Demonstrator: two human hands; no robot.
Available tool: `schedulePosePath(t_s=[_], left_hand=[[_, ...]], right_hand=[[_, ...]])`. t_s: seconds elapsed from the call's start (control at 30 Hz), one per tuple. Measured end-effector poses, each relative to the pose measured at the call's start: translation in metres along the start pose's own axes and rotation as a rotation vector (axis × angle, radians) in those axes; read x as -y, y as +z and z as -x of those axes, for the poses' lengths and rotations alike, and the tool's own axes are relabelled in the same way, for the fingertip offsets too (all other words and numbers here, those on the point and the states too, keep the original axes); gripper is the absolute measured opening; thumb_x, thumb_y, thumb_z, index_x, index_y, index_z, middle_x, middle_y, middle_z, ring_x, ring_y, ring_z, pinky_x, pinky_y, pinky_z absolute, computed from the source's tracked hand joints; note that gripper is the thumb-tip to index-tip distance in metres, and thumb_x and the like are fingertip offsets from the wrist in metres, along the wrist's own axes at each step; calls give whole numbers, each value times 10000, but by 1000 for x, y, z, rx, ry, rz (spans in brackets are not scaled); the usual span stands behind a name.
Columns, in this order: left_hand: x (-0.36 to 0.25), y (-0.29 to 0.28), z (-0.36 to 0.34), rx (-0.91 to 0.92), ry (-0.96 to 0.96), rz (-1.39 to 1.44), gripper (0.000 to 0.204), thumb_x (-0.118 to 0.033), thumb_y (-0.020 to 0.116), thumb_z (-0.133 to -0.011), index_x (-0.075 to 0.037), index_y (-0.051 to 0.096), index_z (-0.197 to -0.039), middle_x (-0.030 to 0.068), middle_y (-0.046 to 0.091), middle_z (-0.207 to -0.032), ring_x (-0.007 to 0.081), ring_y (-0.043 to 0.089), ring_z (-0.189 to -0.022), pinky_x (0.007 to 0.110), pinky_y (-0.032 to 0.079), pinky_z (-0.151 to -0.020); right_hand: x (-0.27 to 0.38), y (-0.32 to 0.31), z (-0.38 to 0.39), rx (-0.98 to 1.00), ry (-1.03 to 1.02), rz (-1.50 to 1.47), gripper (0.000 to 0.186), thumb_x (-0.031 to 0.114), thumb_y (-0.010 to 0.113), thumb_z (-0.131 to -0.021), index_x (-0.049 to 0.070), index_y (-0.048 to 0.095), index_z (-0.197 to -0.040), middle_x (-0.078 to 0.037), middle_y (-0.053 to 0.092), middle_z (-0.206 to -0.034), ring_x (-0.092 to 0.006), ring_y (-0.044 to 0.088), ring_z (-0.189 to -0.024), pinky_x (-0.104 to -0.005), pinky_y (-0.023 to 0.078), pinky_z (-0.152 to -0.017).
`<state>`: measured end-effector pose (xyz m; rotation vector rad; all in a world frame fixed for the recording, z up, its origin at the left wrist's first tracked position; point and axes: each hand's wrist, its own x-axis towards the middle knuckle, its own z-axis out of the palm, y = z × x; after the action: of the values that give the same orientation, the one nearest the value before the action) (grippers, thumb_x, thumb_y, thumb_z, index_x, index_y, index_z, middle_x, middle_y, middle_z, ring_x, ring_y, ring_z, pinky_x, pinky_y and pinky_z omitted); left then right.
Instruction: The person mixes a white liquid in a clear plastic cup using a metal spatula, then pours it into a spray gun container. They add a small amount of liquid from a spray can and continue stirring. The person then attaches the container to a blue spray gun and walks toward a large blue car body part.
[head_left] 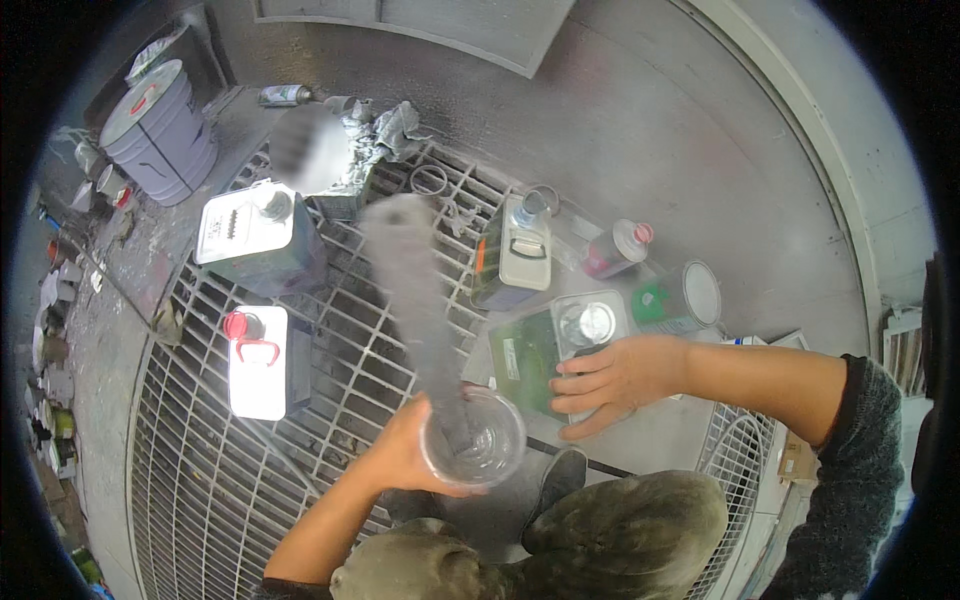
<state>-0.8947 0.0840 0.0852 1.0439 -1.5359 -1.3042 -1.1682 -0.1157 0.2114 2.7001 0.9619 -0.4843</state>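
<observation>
A person's left hand [402,447] grips a clear cup [492,445] above the knees [625,530], a grey stick [405,290] leaning out of it, while the right hand [625,383] lies, fingers bent, over the top of a green can [525,365]; whether it grasps the can or merely rests there cannot be told. The work looks to be at an early stage: cup and stick are together, but no liquid is evident in the cup (the clear wall makes that hard to judge), and filling appears left to do. The can's silver cap [597,322] seems to be on.

Ahead and left of the left hand, a white-topped can [258,375] stands on a metal grate [350,350], with a larger can [235,225] beyond. Past the right hand are a narrow can [525,250], a red-capped bottle [612,252] and a green-marked tin [680,300]. Blur smears the stick, the right fingers hide part of the green can's top, and the left forearm is cut off at the lower edge.
</observation>
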Motion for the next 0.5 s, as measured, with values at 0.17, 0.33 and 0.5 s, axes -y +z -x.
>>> schedulePosePath(t_s=[0.17,0.33,0.5], left_hand=[[-9,23,-51,139,313,-158,1077,-470,960,-574,-34,484,-1436,190,530,-1465,386,434,-1434,539,313,-1193],[-22,29,-84,142,493,-231,1008,-484,937,-596,-32,504,-1387,161,518,-1494,387,380,-1480,595,226,-1237],[-17,36,-99,124,520,-228,1005,-506,936,-565,-22,537,-1350,160,578,-1427,366,500,-1377,604,239,-1233]], right_hand=[[11,10,35,47,124,89,800,140,566,-941,376,215,-1621,-17,128,-1733,-250,103,-1602,-475,94,-1309],[26,-13,53,-54,583,-114,601,173,654,-889,281,507,-1461,-71,458,-1529,-257,482,-1370,-458,397,-1130],[5,-21,26,17,1380,-705,369,459,730,-840,97,701,-902,-130,672,-770,-310,680,-761,-414,522,-674]])
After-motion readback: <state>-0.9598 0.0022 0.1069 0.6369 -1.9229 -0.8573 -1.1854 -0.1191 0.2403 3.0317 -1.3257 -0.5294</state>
